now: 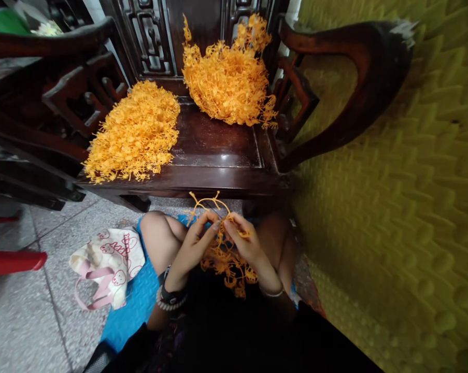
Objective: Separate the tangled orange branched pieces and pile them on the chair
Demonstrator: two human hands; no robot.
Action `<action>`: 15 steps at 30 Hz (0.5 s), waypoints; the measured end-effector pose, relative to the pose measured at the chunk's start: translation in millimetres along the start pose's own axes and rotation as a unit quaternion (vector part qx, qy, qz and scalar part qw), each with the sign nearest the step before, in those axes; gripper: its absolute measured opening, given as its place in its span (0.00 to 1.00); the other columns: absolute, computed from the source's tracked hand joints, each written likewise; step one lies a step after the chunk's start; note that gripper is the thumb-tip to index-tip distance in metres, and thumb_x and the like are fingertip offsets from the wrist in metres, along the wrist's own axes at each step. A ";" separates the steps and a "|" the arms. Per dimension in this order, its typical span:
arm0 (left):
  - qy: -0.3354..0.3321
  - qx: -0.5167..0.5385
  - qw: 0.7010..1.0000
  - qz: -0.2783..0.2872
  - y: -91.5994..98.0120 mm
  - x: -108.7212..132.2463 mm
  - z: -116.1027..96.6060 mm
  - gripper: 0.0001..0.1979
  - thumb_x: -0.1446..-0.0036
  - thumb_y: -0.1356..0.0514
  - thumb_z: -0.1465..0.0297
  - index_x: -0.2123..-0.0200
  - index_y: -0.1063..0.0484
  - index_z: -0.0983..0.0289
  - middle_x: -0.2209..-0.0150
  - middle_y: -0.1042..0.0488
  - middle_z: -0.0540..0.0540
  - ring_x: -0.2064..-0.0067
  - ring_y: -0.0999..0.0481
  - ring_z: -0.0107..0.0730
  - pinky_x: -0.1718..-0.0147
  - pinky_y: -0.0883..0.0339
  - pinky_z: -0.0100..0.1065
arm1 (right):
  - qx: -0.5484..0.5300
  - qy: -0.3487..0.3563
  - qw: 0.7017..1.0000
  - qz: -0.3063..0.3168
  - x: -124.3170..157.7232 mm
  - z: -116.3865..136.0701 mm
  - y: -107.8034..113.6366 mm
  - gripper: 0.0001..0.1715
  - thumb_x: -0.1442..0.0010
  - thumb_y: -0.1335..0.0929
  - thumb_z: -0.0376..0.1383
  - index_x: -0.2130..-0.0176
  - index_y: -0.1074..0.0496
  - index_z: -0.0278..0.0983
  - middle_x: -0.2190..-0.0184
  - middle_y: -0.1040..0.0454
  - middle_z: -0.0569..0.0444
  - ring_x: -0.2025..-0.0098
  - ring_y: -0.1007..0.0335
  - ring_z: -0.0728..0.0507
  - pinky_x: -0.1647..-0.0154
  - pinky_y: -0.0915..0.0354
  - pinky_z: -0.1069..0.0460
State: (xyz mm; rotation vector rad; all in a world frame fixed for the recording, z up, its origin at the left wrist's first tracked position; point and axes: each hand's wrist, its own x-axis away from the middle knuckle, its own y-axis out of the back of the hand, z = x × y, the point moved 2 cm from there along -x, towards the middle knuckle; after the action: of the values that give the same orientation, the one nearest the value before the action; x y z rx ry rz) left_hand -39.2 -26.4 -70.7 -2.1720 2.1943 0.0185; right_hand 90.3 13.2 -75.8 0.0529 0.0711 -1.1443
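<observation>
Above my lap, my left hand (pixel 198 240) and my right hand (pixel 246 239) pinch an orange knotted strand (pixel 226 259) between thumbs and fingers, their tips close together. A loop of the strand arches above the fingertips, and more of it hangs in a tangle between my wrists. A thin dark object, too small to make out, shows near the fingertips. On the wooden chair (pixel 218 140) in front lie two heaps of the same orange stuff, a left heap (pixel 136 132) and a back heap (pixel 229 80).
A white cloth bag (pixel 117 261) with pink handles lies at the left beside a blue mat (pixel 130 311). A red leg-like object (pixel 14 261) juts in from the left edge. The yellow-green textured wall (pixel 393 207) stands close on the right.
</observation>
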 end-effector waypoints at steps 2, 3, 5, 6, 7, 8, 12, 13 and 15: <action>0.012 -0.013 1.000 -0.006 -0.2 -0.4 3.2 0.10 0.36 0.48 0.62 0.67 0.35 0.61 0.69 0.36 0.49 0.65 0.37 0.28 0.63 0.40 0.29 | 0.017 -0.002 0.999 0.035 -4.8 2.4 2.5 0.21 0.38 0.35 0.48 0.75 0.38 0.37 0.79 0.41 0.60 0.76 0.47 0.51 0.74 0.48 0.54; 0.017 -0.021 1.000 -0.010 -0.2 -0.9 5.7 0.12 0.36 0.48 0.60 0.68 0.35 0.61 0.69 0.36 0.49 0.66 0.37 0.29 0.64 0.40 0.29 | 0.017 -0.002 0.999 0.038 -6.5 3.8 3.7 0.21 0.38 0.35 0.47 0.75 0.38 0.37 0.79 0.42 0.60 0.76 0.47 0.51 0.74 0.48 0.54; 0.014 -0.042 0.999 -0.019 1.0 -2.7 11.2 0.15 0.38 0.48 0.57 0.70 0.35 0.61 0.72 0.37 0.49 0.68 0.38 0.29 0.67 0.41 0.30 | 0.007 -0.002 1.000 0.028 -8.2 6.0 5.4 0.22 0.38 0.36 0.48 0.76 0.39 0.37 0.79 0.43 0.60 0.76 0.48 0.51 0.74 0.49 0.54; 0.007 -0.053 0.998 -0.020 2.0 -3.8 13.5 0.17 0.38 0.48 0.56 0.72 0.36 0.62 0.73 0.38 0.49 0.69 0.39 0.29 0.69 0.42 0.30 | 0.001 -0.005 1.000 0.019 -8.3 6.3 6.0 0.22 0.38 0.36 0.48 0.76 0.39 0.37 0.80 0.44 0.61 0.76 0.49 0.51 0.74 0.49 0.54; 0.002 -0.063 0.998 -0.019 3.1 -5.0 15.4 0.18 0.38 0.47 0.56 0.73 0.37 0.62 0.74 0.39 0.49 0.70 0.40 0.29 0.70 0.43 0.30 | -0.002 -0.012 1.000 0.015 -8.1 6.0 6.3 0.22 0.38 0.36 0.48 0.76 0.39 0.37 0.81 0.45 0.61 0.77 0.49 0.51 0.75 0.49 0.54; -0.002 -0.071 0.997 -0.016 4.1 -6.1 16.5 0.18 0.38 0.47 0.56 0.75 0.38 0.62 0.75 0.41 0.48 0.71 0.42 0.28 0.71 0.44 0.30 | -0.002 -0.022 1.000 0.014 -7.7 5.0 6.3 0.23 0.38 0.36 0.49 0.76 0.38 0.37 0.81 0.45 0.61 0.78 0.50 0.51 0.75 0.49 0.54; -0.001 -0.057 0.998 -0.024 4.9 -8.0 16.2 0.19 0.39 0.47 0.56 0.76 0.40 0.63 0.77 0.43 0.47 0.73 0.44 0.26 0.74 0.46 0.29 | -0.021 -0.043 0.999 -0.018 -7.5 -1.1 5.6 0.20 0.40 0.35 0.50 0.72 0.30 0.37 0.78 0.36 0.58 0.75 0.42 0.49 0.72 0.43 0.54; 0.008 -0.035 0.999 -0.038 3.8 -8.1 16.7 0.19 0.40 0.46 0.55 0.75 0.39 0.63 0.77 0.43 0.48 0.73 0.44 0.26 0.75 0.46 0.29 | -0.052 -0.040 0.997 -0.048 -8.2 -2.2 5.5 0.19 0.40 0.35 0.50 0.69 0.28 0.38 0.75 0.32 0.57 0.71 0.38 0.48 0.69 0.40 0.53; 0.040 0.035 0.997 -0.062 -0.6 -8.4 20.4 0.19 0.43 0.44 0.54 0.75 0.37 0.62 0.77 0.41 0.48 0.74 0.41 0.27 0.75 0.44 0.29 | -0.149 -0.029 0.983 -0.103 -10.3 -2.8 4.2 0.19 0.40 0.36 0.52 0.64 0.28 0.40 0.67 0.29 0.55 0.65 0.33 0.46 0.62 0.36 0.50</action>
State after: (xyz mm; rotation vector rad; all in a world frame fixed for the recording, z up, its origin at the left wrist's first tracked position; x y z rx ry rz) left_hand -37.9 -17.1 -90.7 -2.3044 2.0614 -0.1505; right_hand 89.8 24.6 -77.7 -0.2598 0.1991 -1.3297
